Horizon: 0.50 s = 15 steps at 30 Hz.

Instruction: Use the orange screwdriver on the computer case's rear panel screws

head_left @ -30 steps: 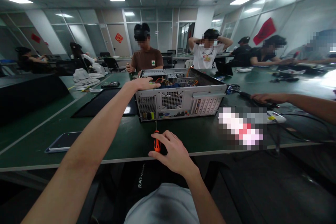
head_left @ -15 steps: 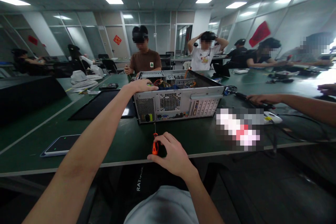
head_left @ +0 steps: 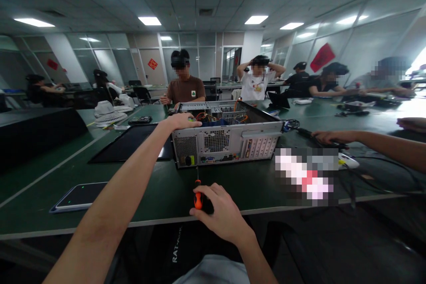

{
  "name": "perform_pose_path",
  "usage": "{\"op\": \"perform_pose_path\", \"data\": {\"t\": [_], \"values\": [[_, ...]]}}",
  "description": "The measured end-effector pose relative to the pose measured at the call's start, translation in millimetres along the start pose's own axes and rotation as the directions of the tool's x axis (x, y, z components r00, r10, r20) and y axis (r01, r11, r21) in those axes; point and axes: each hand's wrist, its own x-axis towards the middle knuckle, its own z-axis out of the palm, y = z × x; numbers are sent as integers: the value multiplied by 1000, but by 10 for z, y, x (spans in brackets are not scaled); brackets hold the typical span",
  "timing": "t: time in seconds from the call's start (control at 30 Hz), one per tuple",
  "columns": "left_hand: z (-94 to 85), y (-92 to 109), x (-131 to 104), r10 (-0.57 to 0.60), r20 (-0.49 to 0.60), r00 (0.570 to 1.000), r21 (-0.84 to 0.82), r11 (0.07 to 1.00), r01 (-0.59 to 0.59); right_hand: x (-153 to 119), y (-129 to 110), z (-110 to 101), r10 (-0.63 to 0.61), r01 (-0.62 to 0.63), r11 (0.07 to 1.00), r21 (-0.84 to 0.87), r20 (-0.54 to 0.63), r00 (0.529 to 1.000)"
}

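An opened computer case (head_left: 229,142) lies on the green table with its grey back panel facing me; wires show inside. My left hand (head_left: 183,120) rests on the top edge of the case at its left corner, fingers stretched over the rim. An orange and black screwdriver (head_left: 198,199) points toward the lower edge of the back panel. The thumb and fingers of my right hand (head_left: 218,208) are around its handle. Whether the screwdriver's tip touches the case I cannot tell.
A dark flat panel (head_left: 129,144) lies left of the case, a phone (head_left: 80,196) near the front left edge. Right are a white power strip (head_left: 348,161), cables and another person's hand (head_left: 328,136). Two people are beyond the case.
The view has tilted up, so everything appears lower in the picture. Both hands keep nearly the same places at the case and screwdriver.
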Motion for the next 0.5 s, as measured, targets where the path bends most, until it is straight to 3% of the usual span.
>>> {"op": "perform_pose_path", "data": {"t": [0.2,0.4,0.5], "values": [[16,-6,6,12,-8,1000,11,1000,-12,15,-1,56,61,-62,998,-9,-96,994],[14,-2,10,-10,19,1000,18,1000,9,-2,33,19,-45,45,999,-12,-28,999],[4,8,9,-28,35,999,19,999,27,-19,44,-12,-21,20,999,44,6,1000]]}}
